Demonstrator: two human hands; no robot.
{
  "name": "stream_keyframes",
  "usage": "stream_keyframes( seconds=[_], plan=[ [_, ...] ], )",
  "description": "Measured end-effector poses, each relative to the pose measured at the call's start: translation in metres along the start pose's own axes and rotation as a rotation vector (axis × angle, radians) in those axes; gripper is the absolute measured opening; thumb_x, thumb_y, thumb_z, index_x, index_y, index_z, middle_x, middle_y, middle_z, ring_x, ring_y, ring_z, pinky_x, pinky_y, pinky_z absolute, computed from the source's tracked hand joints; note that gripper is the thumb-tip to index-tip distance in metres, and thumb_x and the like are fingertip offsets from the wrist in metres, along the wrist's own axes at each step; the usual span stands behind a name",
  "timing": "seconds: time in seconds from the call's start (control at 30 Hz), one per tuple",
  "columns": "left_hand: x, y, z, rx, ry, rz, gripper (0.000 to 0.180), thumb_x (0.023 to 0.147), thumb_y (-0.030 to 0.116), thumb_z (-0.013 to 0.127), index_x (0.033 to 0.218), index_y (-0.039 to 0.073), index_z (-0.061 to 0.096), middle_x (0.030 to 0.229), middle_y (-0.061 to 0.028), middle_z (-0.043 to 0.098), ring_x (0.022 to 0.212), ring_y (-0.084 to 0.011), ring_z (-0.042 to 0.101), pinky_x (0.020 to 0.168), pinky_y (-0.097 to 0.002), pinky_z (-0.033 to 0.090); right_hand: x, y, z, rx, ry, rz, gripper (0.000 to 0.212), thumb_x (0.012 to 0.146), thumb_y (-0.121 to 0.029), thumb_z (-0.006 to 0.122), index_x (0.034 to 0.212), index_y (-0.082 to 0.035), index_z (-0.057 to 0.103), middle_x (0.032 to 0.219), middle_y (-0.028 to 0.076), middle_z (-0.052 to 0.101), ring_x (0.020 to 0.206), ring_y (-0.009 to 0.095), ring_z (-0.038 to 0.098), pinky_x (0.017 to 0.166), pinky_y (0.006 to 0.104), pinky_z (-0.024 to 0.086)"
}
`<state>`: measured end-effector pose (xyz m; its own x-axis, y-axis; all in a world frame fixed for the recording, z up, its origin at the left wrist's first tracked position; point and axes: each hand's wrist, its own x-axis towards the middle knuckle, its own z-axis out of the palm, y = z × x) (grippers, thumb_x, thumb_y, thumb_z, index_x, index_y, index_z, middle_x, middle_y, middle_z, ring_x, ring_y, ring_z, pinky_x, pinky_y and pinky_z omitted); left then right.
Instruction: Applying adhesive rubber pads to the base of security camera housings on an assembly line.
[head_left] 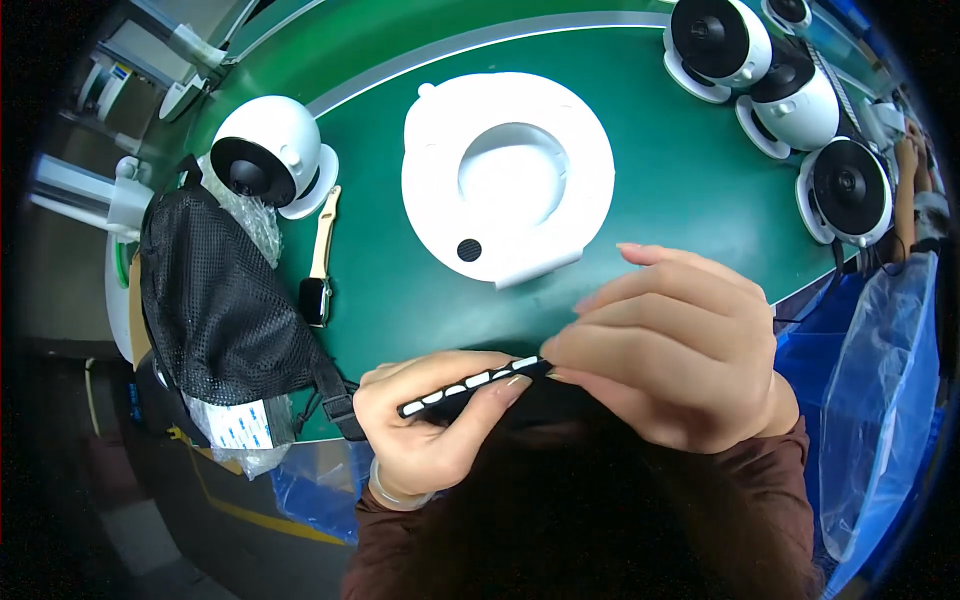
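Note:
My left hand (430,415) is closed round a thin black strip with white patches (478,381), pinched between thumb and fingers near the table's front edge. The strip tilts up toward the right. At its right end, the thumb and a fingertip of my right hand (670,350) come together; whatever they grip is too small or hidden to name. The other right fingers are bent, with one pointing out. Beyond my hands lies a white round housing (425,200) with a hollow middle. A small black textured disc (469,250) sits on its near rim.
Left stand a white ball-shaped device with a black front (268,150), a watch with a beige strap (322,240) and a black mesh bag (220,300). Several similar devices (845,190) line the right edge. Clear plastic over a blue bin (870,410) hangs beside my right arm.

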<state>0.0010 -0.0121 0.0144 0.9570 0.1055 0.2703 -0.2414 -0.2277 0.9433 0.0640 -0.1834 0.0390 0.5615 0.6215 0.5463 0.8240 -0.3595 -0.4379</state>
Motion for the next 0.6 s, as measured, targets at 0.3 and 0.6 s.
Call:
stream_keyframes(
  seconds=[0.3,0.6],
  plan=[
    [0.0012,0.0007,0.0075,0.175,0.058,0.087,0.011,0.060,-0.007,0.065,0.070,-0.003,0.061,0.062,-0.0111,0.062,0.054,-0.0141,0.060,0.050,-0.0201,0.044,-0.0048,0.0009,0.0046,-0.188,0.151,-0.092,0.015,0.059,-0.009,0.067,0.071,-0.012,0.060,0.082,0.001,0.062,0.078,0.017,0.061,0.076,0.0357,0.047],
    [0.0017,-0.0011,0.0105,0.158,0.092,0.048,0.009,0.060,-0.007,0.065,0.068,-0.004,0.061,0.061,-0.0094,0.061,0.053,-0.0127,0.059,0.049,-0.0198,0.043,-0.0062,0.0035,0.0080,-0.298,0.133,-0.252,0.020,0.056,-0.009,0.067,0.074,-0.005,0.058,0.079,0.006,0.061,0.076,0.021,0.060,0.073,0.0382,0.048]
  ],
)
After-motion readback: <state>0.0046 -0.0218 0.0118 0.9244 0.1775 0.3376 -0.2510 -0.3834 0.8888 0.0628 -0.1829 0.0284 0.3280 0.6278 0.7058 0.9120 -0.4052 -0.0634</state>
